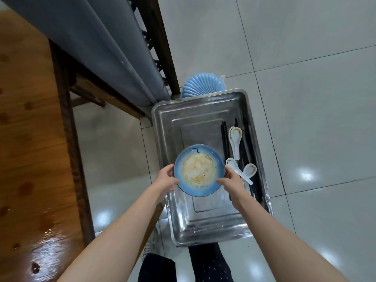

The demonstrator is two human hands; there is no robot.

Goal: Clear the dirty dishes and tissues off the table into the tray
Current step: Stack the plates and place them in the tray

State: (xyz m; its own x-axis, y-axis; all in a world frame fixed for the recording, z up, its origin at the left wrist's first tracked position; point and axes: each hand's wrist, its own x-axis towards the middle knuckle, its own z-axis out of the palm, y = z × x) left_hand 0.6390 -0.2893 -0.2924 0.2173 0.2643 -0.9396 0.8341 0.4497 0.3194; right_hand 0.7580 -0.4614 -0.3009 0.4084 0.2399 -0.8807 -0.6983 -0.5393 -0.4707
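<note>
At centre frame, left hand [167, 178] and right hand [232, 179] each grip opposite rims of the dirty blue plate [199, 169], held approx. level over the steel tray [162, 127]. Risk: greasy rim slips, or plate tips & residue runs off; a hard drop could chip it on metal. White spoons [236, 139] & chopsticks [224, 139] crowd tray's right side; its left & upper floor is open. Wooden table [26, 139] fills left of frame.

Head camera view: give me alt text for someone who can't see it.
A person's left grip and right grip hold a dirty blue plate over a steel tray containing white spoons and black chopsticks. A wooden table lies left.
</note>
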